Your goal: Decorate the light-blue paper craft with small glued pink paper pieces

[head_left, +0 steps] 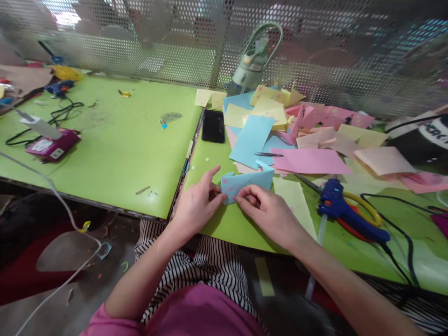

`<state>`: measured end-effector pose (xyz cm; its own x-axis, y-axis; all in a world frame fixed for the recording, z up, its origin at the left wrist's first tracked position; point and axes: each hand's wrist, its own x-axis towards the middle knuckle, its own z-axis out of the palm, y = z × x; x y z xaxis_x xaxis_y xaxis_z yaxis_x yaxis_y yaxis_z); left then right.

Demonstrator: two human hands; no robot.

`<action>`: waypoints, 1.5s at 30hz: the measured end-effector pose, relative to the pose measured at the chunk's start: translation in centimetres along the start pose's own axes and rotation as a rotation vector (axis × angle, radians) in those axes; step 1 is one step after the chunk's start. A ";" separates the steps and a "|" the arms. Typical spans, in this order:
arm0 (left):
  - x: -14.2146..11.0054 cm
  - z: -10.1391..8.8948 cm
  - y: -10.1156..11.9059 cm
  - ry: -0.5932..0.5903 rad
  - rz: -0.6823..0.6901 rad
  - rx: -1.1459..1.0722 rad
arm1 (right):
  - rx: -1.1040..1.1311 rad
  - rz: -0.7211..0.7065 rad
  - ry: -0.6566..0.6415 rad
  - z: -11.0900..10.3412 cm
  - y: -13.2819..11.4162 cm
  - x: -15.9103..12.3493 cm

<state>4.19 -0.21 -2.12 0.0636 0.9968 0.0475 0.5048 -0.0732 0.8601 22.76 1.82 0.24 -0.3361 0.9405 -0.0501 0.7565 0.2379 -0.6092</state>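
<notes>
A folded piece of light blue paper (pixel 247 181) with pink marks stands near the front edge of the green table. My left hand (pixel 200 198) is at its left end, the thumb and curled fingers on the paper's lower left corner and the index finger raised. Along its lower edge, my right hand (pixel 262 205) pinches the paper between thumb and fingers. Just behind lie a flat blue sheet (pixel 252 140), a pink sheet (pixel 311 161) and dark tweezers (pixel 269 154). A pale yellow-green sheet (pixel 296 203) lies beside my right hand.
A blue glue gun (pixel 346 210) lies at right with yellow-handled scissors (pixel 367 207) and a black cord. Behind are a black phone (pixel 213 126), heaped coloured papers (pixel 273 109) and a bottle (pixel 250 65) against the perforated metal screen. A purple power socket (pixel 52 145) is at left.
</notes>
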 end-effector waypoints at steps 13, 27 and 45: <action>0.0 0.0 0.0 -0.005 0.007 0.024 | -0.185 -0.123 0.096 0.9 0.5 0.3; 0.1 -0.1 0.1 0.002 0.029 0.064 | -0.572 -0.345 0.167 1.0 0.7 0.5; 0.1 0.0 0.0 -0.005 0.006 0.033 | -0.865 -0.677 0.033 -0.7 -0.7 1.7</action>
<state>4.18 -0.09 -2.08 0.0713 0.9962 0.0503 0.5324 -0.0806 0.8426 22.11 3.40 1.12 -0.8246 0.5541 0.1144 0.5632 0.7846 0.2593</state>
